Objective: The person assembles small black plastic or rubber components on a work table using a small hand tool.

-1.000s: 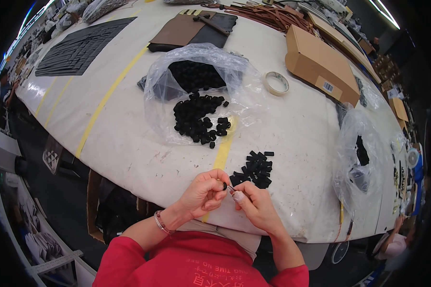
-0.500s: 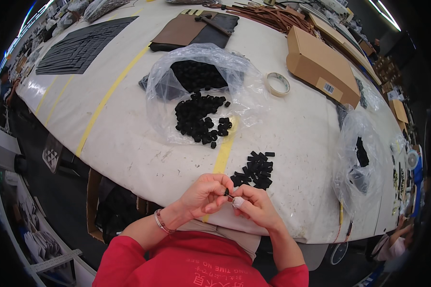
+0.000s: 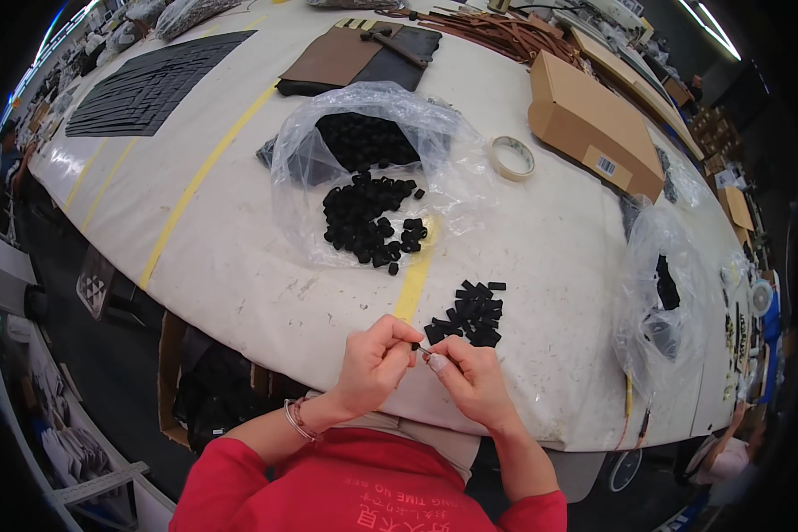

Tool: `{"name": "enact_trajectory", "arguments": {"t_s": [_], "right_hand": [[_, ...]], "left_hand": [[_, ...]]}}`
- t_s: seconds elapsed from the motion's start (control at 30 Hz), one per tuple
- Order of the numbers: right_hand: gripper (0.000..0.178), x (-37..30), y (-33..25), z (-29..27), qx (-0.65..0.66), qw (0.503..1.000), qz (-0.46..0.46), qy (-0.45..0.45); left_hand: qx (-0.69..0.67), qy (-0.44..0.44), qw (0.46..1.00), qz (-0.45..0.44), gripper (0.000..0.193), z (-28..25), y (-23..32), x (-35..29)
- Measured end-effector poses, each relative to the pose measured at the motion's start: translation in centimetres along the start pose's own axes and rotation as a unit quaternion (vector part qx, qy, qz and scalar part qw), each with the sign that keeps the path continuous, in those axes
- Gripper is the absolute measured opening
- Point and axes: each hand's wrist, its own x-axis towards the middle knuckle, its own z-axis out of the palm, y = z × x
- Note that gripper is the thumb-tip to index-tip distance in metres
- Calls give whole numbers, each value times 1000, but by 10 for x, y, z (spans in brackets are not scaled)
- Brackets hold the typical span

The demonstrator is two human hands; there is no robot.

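Observation:
Near the table's front edge, my left hand (image 3: pixel 372 365) pinches a small black piece (image 3: pixel 415 346), mostly covered by the fingertips. My right hand (image 3: pixel 472 379), with a white wrap on one finger, is closed on a thin metal tool (image 3: pixel 424 350). The tip of this tool meets the black piece between both hands. Just beyond the right hand lies a pile of small flat black pieces (image 3: pixel 479 312). Farther off, many small black loops (image 3: pixel 355 217) spill out of a clear plastic bag (image 3: pixel 297 160).
A tape roll (image 3: pixel 512 158) and a cardboard box (image 3: pixel 594 124) lie at the far right. Another clear bag (image 3: pixel 656 328) rests near the right edge. Black strips (image 3: pixel 155 84), brown and black sheets (image 3: pixel 332 55) and brown straps (image 3: pixel 496 34) occupy the table's back.
My left hand has turned and its fingers have curled in more. The right hand has shifted slightly, with more of the thin tool showing between the hands.

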Motion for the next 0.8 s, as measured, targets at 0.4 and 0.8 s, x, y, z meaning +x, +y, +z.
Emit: {"name": "enact_trajectory", "arguments": {"t_s": [0.4, 0.8], "right_hand": [[11, -4, 23, 28, -57, 969, -117, 211], [15, -14, 3, 25, 397, 915, 42, 53]], "left_hand": [[-393, -95, 867, -291, 29, -4, 1, 2], [-334, -102, 897, -270, 19, 1, 17, -6]]}}
